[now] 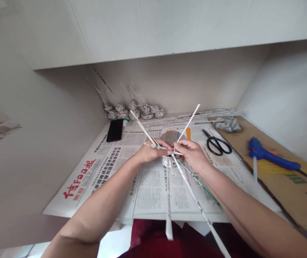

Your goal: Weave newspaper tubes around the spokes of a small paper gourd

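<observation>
Over the newspaper, my left hand (153, 152) and my right hand (191, 152) meet, their fingertips pinching rolled paper sticks at a crossing. White paper sticks (186, 126) fan out from between the fingers, up to the left and right and down toward my lap. One long stick (187, 181) runs down past my right forearm, near a green-marked one (203, 186). Just below the fingers shows a small woven paper piece (167, 162), partly hidden by the hands. Which stick each fingertip presses is hard to tell.
Woven gourd-like paper pieces (134, 110) line the back left, by a black phone (115, 130). Paper sticks (191, 117) lie along the back. Black scissors (217, 144) rest at right, near a crumpled cloth (228, 124). A blue glue gun (271, 156) sits on cardboard (279, 182).
</observation>
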